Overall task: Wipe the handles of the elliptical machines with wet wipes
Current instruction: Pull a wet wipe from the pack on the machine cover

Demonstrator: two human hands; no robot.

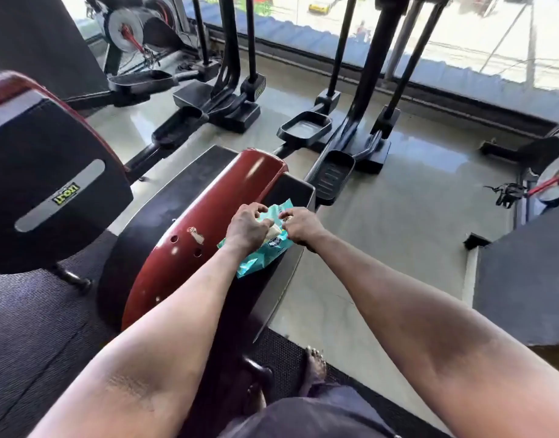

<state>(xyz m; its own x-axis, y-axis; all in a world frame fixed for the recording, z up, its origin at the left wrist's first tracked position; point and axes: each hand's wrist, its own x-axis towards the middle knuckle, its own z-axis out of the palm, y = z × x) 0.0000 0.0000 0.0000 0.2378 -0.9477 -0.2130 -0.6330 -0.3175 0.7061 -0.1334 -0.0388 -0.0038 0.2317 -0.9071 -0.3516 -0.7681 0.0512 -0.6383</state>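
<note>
On the dark ledge beside the red flywheel cover [205,222], the teal wet-wipe pack [265,248] is lying with its long axis running away from the person. The left hand [248,227] is pinching a white wipe [273,232] at its opening; the right hand [300,226] is gripping the pack's far side, equally near.

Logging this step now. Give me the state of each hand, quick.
Left hand: fingers curled on the teal wet wipes pack, at a white wipe.
Right hand: fingers pinching the pack's top.
</note>
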